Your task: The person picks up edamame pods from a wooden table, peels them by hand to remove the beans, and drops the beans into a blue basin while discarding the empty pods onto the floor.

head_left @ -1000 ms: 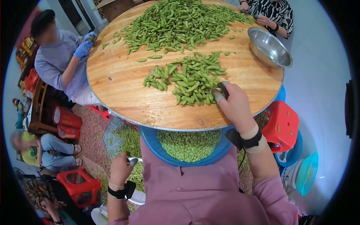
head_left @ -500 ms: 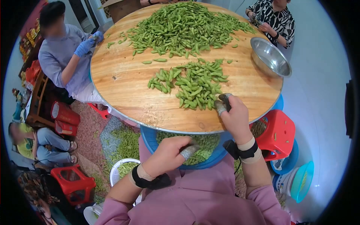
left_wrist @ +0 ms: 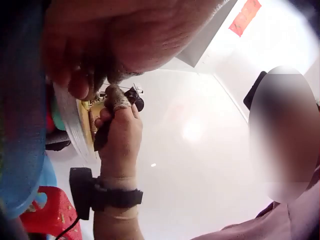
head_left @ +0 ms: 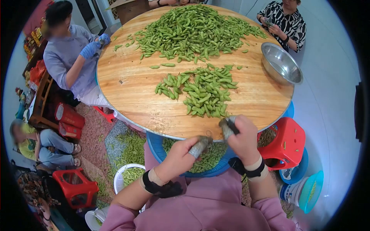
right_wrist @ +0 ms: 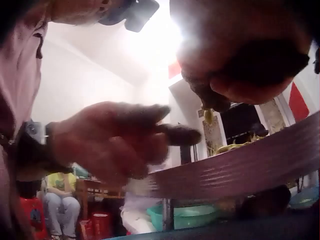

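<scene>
My right hand [head_left: 245, 140], thumb and forefinger wrapped in grey coverings, is at the near table edge. Between its fingertips a small bit of a green soybean pod [right_wrist: 208, 116] shows in the right wrist view; the rest is hidden. Close beside it, my left hand [head_left: 177, 158] hangs over the blue basin [head_left: 156, 148], its wrapped thumb and forefinger stretched out and slightly apart, with nothing visible between them. Shelled green beans [head_left: 210, 158] lie in the basin. A small heap of soybean pods [head_left: 206, 94] rests on the table just beyond my right hand.
On the round wooden table [head_left: 131, 96] stand a large pod heap [head_left: 192, 32] and a steel bowl [head_left: 282, 66]. A red stool [head_left: 289, 140] is at the right, a white basket [head_left: 119, 179] at the left. A person in blue gloves [head_left: 90, 50] sits at the table's left.
My left hand has swung from beside the white basket, at the lower left, to over the basin near my right hand. My right hand has drawn back from the small heap to the table edge.
</scene>
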Tool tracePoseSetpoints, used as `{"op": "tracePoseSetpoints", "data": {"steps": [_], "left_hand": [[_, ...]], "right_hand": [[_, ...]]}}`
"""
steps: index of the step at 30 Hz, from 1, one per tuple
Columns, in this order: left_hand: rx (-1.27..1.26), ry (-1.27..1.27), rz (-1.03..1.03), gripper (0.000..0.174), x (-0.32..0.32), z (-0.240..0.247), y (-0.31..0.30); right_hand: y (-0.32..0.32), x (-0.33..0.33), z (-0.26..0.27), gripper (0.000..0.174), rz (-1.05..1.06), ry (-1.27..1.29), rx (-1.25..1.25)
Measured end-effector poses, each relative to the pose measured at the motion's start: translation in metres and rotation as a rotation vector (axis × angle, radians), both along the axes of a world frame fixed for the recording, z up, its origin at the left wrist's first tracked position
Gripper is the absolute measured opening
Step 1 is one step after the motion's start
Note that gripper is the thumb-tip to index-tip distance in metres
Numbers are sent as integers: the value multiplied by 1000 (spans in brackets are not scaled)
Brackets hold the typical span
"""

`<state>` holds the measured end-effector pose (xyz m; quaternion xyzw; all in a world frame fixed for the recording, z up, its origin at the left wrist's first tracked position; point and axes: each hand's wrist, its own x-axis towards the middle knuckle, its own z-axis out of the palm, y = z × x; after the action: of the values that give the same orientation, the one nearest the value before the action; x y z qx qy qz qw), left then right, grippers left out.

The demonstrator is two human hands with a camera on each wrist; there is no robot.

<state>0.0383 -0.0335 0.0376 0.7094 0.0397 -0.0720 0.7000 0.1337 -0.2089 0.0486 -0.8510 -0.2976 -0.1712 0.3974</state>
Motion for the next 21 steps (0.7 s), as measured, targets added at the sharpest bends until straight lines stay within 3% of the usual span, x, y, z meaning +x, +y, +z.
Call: {"op": "tracePoseSetpoints", "data": {"steps": [1,3,6,10,12,16,21], "left_hand": [[-2,2,3,22,3,3,0],[-304,193,7,23,10,7,0],[-493,235,95,22,12,3,-7],[-421,169,168,22,6,1,-7],[-287,10,283,22,4,7,-2],[-261,109,219,20,-3,7,4],[-240,-52,94,20,-7,-7,1]], "right_hand": [[0,-9,2,10,3,2,-2],[0,-27,3,14,151,-18,-106],[4,-40,-11,19,229,7,-78],[5,-42,-12,26,250,94,-112],[9,-49,-4,30,202,468,65],[4,-46,-4,37,284,533,101],[2,-46,2,42,376,607,67]]}}
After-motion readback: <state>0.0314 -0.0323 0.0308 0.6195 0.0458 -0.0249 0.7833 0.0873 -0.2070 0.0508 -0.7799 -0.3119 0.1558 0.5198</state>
